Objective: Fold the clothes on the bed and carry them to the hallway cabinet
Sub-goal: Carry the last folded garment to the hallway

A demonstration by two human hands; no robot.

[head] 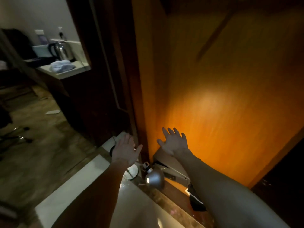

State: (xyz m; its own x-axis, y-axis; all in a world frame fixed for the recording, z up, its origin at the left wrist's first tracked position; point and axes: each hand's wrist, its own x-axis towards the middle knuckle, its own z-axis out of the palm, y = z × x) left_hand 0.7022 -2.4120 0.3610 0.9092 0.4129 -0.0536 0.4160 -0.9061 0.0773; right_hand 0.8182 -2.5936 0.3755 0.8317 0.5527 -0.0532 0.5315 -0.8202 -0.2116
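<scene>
Orange wooden panel [222, 96], lamplit, fills our view — likely the hallway cabinet door, though we cannot be sure. Pale stone desk [79, 186] lies beneath our arms. Our right hand [173, 142] spreads wide near the panel; our left hand [126, 151] is open too, holding nothing. No bed clothes are visible — we judge this carry finished, or another pending.

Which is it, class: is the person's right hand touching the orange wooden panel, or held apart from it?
Cannot tell. In the head view the right hand, fingers spread, overlaps the orange wooden panel, but this single angle shows neither contact nor a gap.
</scene>
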